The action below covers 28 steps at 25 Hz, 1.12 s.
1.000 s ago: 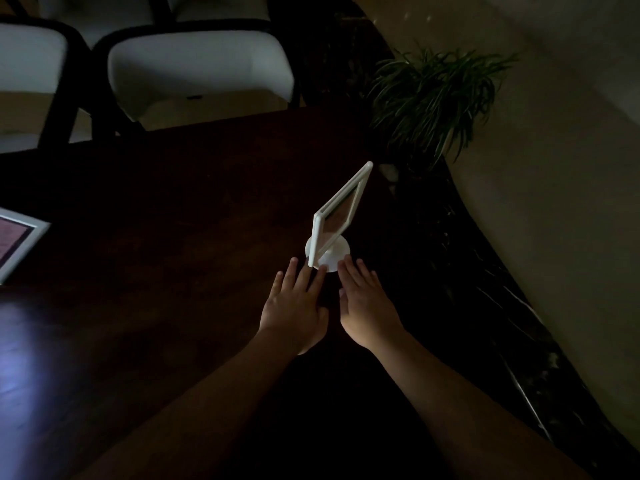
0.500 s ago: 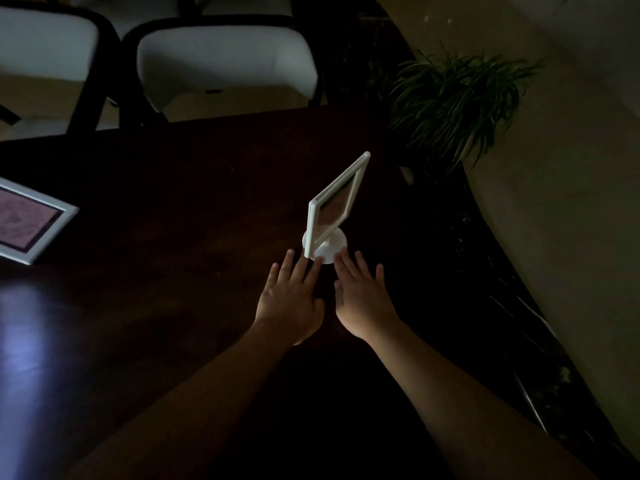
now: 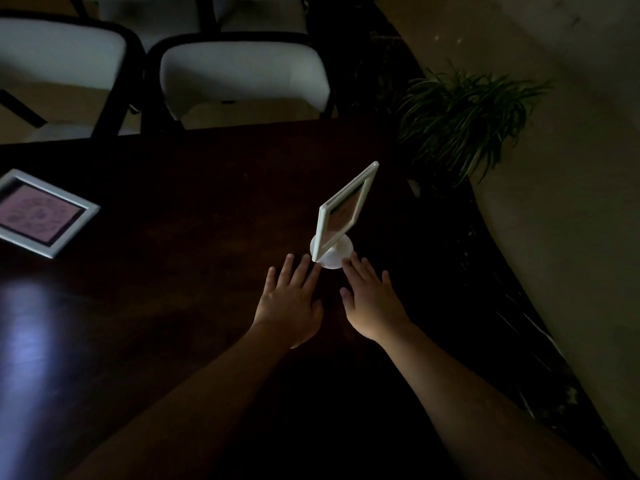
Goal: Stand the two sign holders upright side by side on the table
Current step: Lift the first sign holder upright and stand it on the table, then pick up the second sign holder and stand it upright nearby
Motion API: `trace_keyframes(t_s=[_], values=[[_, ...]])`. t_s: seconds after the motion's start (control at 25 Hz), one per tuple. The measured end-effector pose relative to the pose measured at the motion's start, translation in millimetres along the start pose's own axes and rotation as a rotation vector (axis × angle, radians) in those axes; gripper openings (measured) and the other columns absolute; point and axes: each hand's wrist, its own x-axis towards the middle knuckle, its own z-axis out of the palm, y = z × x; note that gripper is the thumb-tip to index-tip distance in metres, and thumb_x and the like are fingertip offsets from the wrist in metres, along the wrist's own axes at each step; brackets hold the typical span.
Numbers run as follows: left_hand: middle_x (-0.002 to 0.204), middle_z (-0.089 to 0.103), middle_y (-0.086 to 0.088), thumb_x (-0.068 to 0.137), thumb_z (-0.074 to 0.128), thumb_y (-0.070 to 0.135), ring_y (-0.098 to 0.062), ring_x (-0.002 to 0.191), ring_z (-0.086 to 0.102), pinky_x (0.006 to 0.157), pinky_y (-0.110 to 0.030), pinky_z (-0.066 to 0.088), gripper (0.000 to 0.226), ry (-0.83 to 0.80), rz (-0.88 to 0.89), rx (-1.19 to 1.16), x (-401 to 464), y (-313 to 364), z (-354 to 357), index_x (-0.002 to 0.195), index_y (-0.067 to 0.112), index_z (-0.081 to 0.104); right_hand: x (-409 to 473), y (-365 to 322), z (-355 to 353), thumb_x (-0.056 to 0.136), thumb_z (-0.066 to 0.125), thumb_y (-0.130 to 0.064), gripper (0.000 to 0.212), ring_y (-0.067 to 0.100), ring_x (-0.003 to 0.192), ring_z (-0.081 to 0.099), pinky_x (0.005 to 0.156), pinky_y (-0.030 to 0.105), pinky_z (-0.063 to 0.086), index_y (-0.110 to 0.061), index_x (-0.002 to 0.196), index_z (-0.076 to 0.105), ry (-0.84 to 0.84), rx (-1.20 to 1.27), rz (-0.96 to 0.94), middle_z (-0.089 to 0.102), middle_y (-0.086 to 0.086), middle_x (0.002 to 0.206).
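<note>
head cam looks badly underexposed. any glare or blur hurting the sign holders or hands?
Head view: very dark, table nearly black; bluish glare patch at its left edge. The standing sign holder reads sharp and bright; the flat sign holder at left is dim but legible as a frame. Left hand and right hand are visible, unblurred; wide-angle bending at the edges.

**Dim room, dark counter**

You look down on a dark wooden counter (image 3: 173, 323) in low light; a pale bluish glare sits on its left side. Beyond its far edge you have two white chairs (image 3: 242, 77) with black frames, side by side. To your right a leafy plant (image 3: 464, 123) stands by the counter's corner, against a dull beige floor (image 3: 571, 220).
</note>
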Motion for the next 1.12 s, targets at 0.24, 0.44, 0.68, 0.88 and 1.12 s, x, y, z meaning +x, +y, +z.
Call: trace_keyframes(t_s=[0.24,0.44,0.68,0.88,1.12], values=[[0.166,-0.005,-0.001,0.089,0.015,0.074,-0.024,0.15,-0.016,0.121,-0.053,0.0,0.083,0.077,-0.103,-0.036,-35.6,-29.5,-14.5,0.157,0.028,0.0,-19.7,-17.3,-13.6,0.101,0.041,-0.037,0.052,0.02,0.148,0.019,0.118,0.05,0.022,-0.021,0.15,0.036,0.07,0.041,-0.076,0.028,0.002,0.161],[0.164,-0.012,0.001,0.086,0.012,0.079,-0.021,0.148,-0.02,0.121,-0.05,-0.002,0.086,0.122,-0.183,-0.068,-84.7,-73.8,-36.5,0.156,0.031,-0.006,-32.6,-63.3,-10.0,0.098,0.044,-0.045,0.054,0.021,0.145,0.028,0.115,0.046,0.028,-0.023,0.147,0.04,0.086,0.004,-0.214,0.037,0.003,0.156],[0.164,-0.009,0.004,0.083,0.014,0.082,-0.018,0.149,-0.018,0.121,-0.047,0.002,0.086,0.236,-0.328,-0.198,-155.1,-180.5,-46.3,0.155,0.039,-0.006,-14.3,-164.3,-3.1,0.096,0.039,-0.056,0.063,0.019,0.147,0.019,0.117,0.045,0.024,-0.031,0.151,0.024,0.087,-0.044,-0.345,0.024,-0.001,0.161],[0.166,0.01,-0.005,0.087,0.033,0.071,-0.023,0.151,-0.006,0.12,-0.047,0.008,0.086,0.354,-0.466,-0.264,-194.0,-280.0,-57.2,0.158,0.028,0.011,20.6,-261.6,-7.6,0.096,0.047,-0.052,0.065,0.019,0.147,0.022,0.115,0.046,0.031,-0.029,0.152,0.024,0.136,-0.056,-0.382,0.024,0.001,0.161],[0.166,0.013,-0.009,0.089,0.046,0.063,-0.026,0.152,-0.001,0.121,-0.049,0.009,0.086,0.441,-0.602,-0.32,-207.3,-389.4,-74.6,0.158,0.023,0.013,89.2,-372.2,-0.5,0.095,0.051,-0.049,0.066,0.02,0.147,0.021,0.112,0.043,0.035,-0.029,0.152,0.026,0.127,-0.03,-0.35,0.023,0.0,0.161]])
